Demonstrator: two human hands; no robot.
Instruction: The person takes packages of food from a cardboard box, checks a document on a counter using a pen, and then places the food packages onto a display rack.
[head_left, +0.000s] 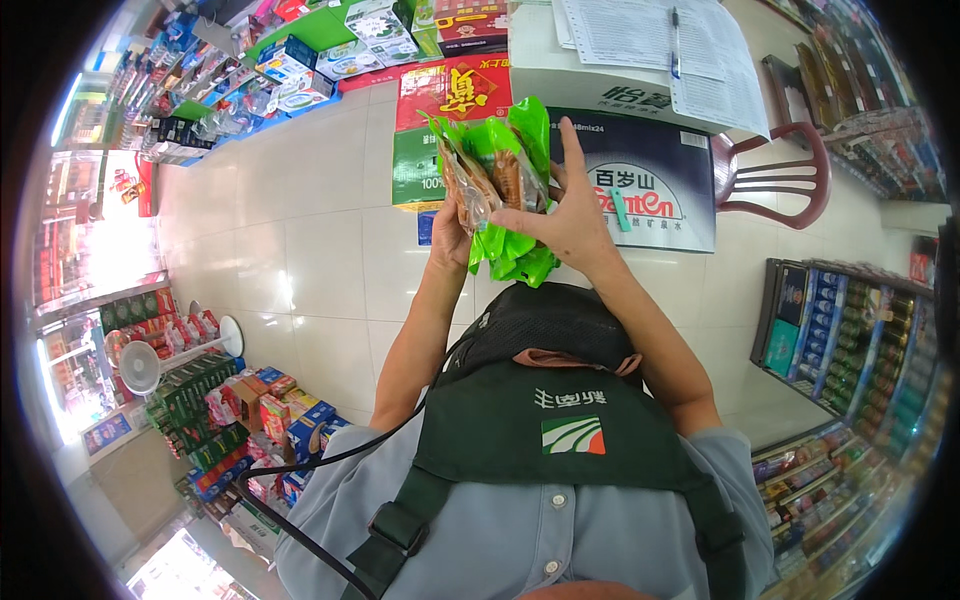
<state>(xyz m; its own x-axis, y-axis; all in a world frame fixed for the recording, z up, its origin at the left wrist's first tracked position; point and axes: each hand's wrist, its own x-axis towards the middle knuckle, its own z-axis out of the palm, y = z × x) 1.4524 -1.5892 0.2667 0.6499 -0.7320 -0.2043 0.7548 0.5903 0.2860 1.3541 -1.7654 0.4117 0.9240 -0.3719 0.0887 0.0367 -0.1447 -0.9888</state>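
Note:
In front of my chest I hold a bunch of green-and-clear plastic food packets (510, 180) with brown food showing through their windows. My left hand (451, 238) supports them from the left, its fingers partly hidden behind the plastic. On the other side, my right hand (576, 221) lays its thumb across the front of the packets, with the index finger stretched upward. The other right fingers are partly hidden behind them. Just beyond that hand is a dark blue-and-white water carton (660, 154), with a small teal item (619, 210) on it.
Papers (630, 37) and a pen (676, 41) lie on a white carton (555, 86). Red (420, 94) and green (414, 161) cartons stand to its left, a dark red plastic chair (780, 176) to its right. Stacked goods (277, 420) and a white fan (140, 367) are at lower left, shelves (847, 330) at right.

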